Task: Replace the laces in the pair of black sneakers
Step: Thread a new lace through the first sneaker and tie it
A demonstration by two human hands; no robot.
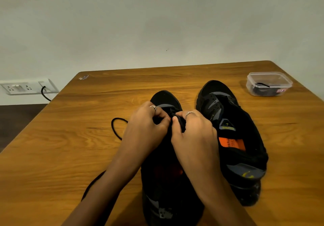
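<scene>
Black, limp cord, the lace (117, 129) trailing toward nine o'clock looks floppy, best pinched at its tip, as left hand (147, 124) and right hand (191, 132) pinch it over the near sneaker (166, 182).

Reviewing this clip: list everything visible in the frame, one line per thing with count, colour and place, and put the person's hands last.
sneakers: 2, black with grey panels and orange insole labels; left sneaker under the hands, right sneaker beside it, no lace visible in its eyelets
lace: 1, black, loops on the table left of the left sneaker, running toward the hands
plastic container: 1, clear, far right of the table, dark laces inside
table: 1, brown wood grain
sticker: 1, small, far left corner of the table
wall socket panel: 1, white, on the wall at left, black cable plugged in
left hand: ring on a finger, pinches the lace at the left sneaker's eyelets
right hand: ring on a finger, pinches there too
</scene>
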